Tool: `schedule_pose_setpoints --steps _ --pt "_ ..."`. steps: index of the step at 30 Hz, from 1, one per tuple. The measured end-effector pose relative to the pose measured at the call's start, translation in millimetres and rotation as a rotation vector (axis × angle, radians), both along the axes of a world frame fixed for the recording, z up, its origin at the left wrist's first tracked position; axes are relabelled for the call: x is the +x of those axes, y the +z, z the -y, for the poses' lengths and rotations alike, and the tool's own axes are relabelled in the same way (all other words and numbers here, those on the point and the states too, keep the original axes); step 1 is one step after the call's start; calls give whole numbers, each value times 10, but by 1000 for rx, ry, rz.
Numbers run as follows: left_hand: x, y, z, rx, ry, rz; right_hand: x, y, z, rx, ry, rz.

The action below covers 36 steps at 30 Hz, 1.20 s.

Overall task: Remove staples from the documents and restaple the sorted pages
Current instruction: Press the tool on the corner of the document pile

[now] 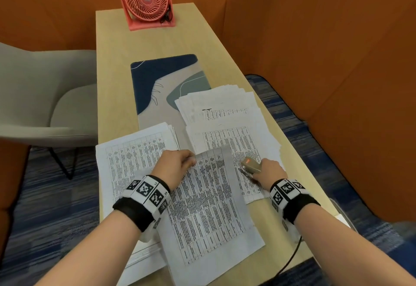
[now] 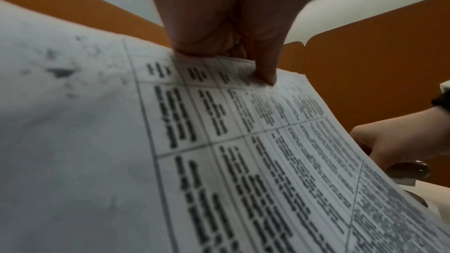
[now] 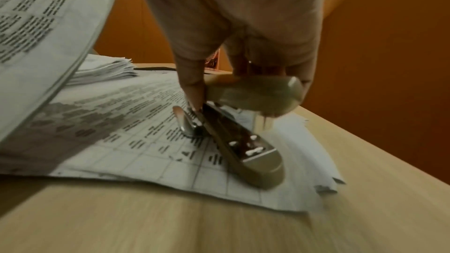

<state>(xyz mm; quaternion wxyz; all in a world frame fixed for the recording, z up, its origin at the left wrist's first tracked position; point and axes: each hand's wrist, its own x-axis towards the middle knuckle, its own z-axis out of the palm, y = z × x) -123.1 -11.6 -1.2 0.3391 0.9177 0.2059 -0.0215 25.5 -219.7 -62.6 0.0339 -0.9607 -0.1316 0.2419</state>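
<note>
My left hand [image 1: 180, 164] pinches the top left corner of a printed document [image 1: 209, 209] and holds it lifted above the table; in the left wrist view the thumb and fingers [image 2: 264, 76] clamp the document's [image 2: 219, 161] top edge. My right hand [image 1: 269, 171] grips a beige stapler [image 1: 251, 164] just right of that document. The right wrist view shows the stapler [image 3: 243, 122] gaping open, its base lying on the right pile of pages [image 3: 146, 122]. A second pile of printed pages [image 1: 135, 153] lies under my left wrist.
A fanned stack of sheets [image 1: 216, 105] lies further back on the right, partly on a blue and beige desk mat [image 1: 157, 78]. A pink desk fan [image 1: 146, 0] stands at the far end of the wooden table [image 1: 112, 83]. A grey chair [image 1: 40, 96] is on the left. Orange partitions surround the table.
</note>
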Motion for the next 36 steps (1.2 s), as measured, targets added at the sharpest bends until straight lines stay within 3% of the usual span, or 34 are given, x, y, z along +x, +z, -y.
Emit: schedule_pose_setpoints --steps 2,6,8,10,15,20,25,30,36 --pt "-8 14 11 -26 14 17 -2 93 -23 160 -79 16" --pt "-23 31 34 -38 17 20 -101 577 -192 834 -251 56" --pt "-25 51 59 -35 3 20 -191 888 -334 1101 -218 76" --pt "-26 93 88 -30 -19 29 -285 1092 -473 1216 -107 131" --pt "-69 205 150 -10 -60 57 -517 996 -627 1167 56 155" --pt "-135 271 186 -16 -72 93 -610 815 -588 1085 102 216" --pt "-174 327 220 -31 -99 119 -604 793 -578 1149 77 208" --pt "-202 354 251 -38 -127 131 -606 826 -553 1121 223 231" --pt "-232 322 274 -30 -154 135 -659 778 -562 1071 227 250"
